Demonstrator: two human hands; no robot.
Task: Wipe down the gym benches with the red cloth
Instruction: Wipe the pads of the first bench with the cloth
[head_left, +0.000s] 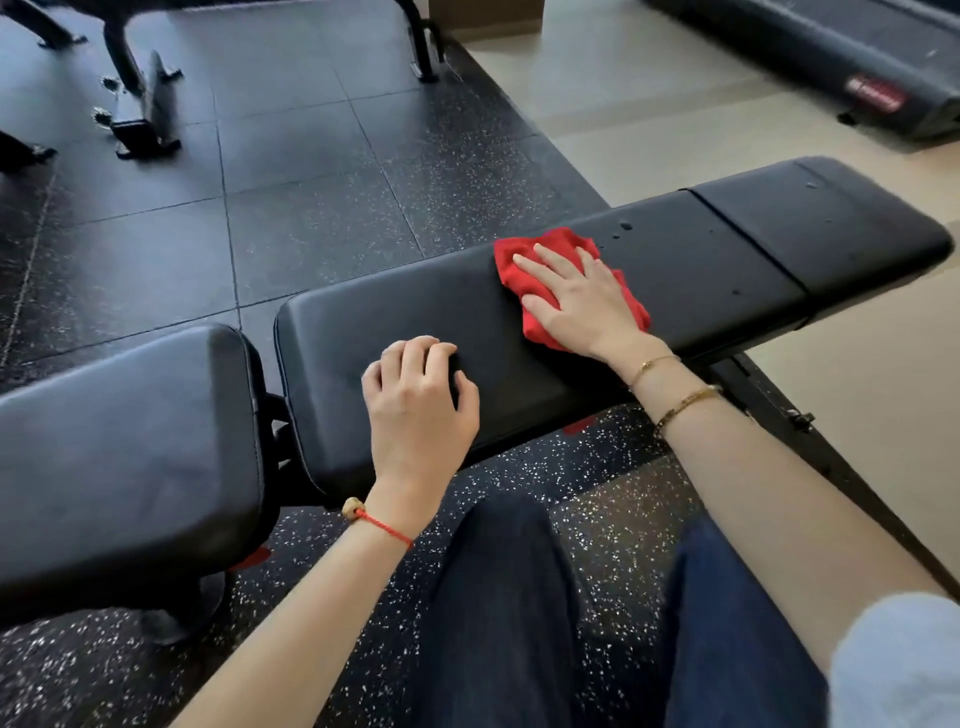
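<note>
Dark speckled rubber floor tiles cover the upper left of our view, meeting pale flooring toward 1 o'clock. We note a black padded gym bench running from 9 o'clock to 3 o'clock, its tabletop in separate pads; a second black pad lies at 8 o'clock, just beside the first.

We observe the red cloth lying bunched on the tabletop slightly right of centre. Our right hand presses flat on it, fingers straight and spread; the grip is wide and encloses nothing. Water droplets show on the pad just beyond the cloth toward 2 o'clock.

Our left hand rests on the near edge of the same pad at 7 o'clock from the cloth, fingers curled on the padding, holding nothing.

Black machine legs stand at 11 o'clock. A dark treadmill base sits at 1 o'clock. Dark trouser legs fill 6 o'clock.
</note>
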